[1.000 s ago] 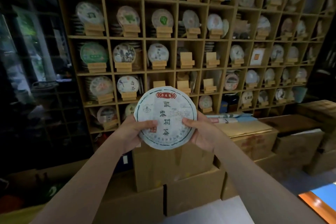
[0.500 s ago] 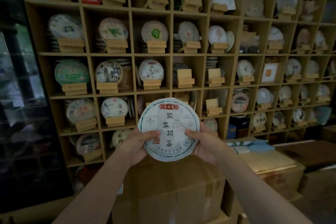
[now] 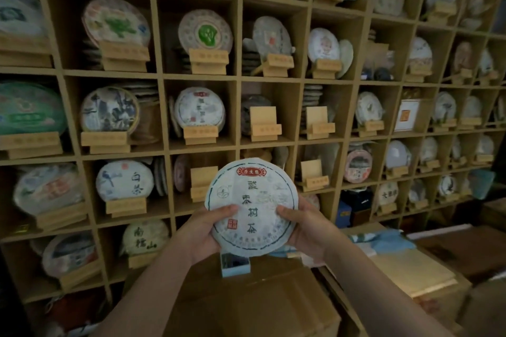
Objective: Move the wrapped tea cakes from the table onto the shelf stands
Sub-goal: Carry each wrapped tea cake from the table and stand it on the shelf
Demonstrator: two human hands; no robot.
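Both hands, left hand (image 3: 204,230) and right hand (image 3: 306,227), gripped the wrapped tea cake (image 3: 252,208) by its lower edges, upright before the shelf's empty stand (image 3: 201,183); looked stiff, hefty-ish, thin paper tears easily, so rim hold's best.

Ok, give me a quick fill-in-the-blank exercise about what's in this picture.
1. The wrapped tea cake is held by ____ hands.
2. The left hand and right hand grip its ____ half.
3. The label at the cake's top is ____.
4. The bare stand sits ____ the cake.

Answers: both; lower; red; above
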